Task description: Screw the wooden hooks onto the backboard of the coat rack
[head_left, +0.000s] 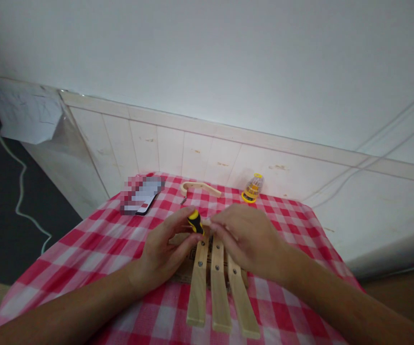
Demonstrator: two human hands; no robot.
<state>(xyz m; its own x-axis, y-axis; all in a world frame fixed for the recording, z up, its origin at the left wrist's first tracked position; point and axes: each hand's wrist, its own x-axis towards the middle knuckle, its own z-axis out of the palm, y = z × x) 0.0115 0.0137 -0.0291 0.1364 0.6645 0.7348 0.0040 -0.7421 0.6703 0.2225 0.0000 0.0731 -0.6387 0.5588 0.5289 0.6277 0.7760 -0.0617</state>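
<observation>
Red-and-white checked cloth (pixel 102 239) covers the table, which is pushed up to a white tiled wall (pixel 192 153). Your left hand (pixel 163 254) has its fingers curled tight around a yellow-and-black screwdriver (pixel 195 223), which stands roughly upright over the far end of the leftmost slat. Three wooden slats (pixel 218 292) lie side by side, fanning slightly, with their long axes running from your hands back toward you. Your right hand (pixel 250 239) arches over their far ends, its fingertips meeting the screwdriver from the right. Whether it pinches anything, you cannot tell. Both hands are equally near. Beyond them lie a phone (pixel 142 194), a curved wood piece (pixel 199 188) and a yellow bit holder (pixel 253 188).
</observation>
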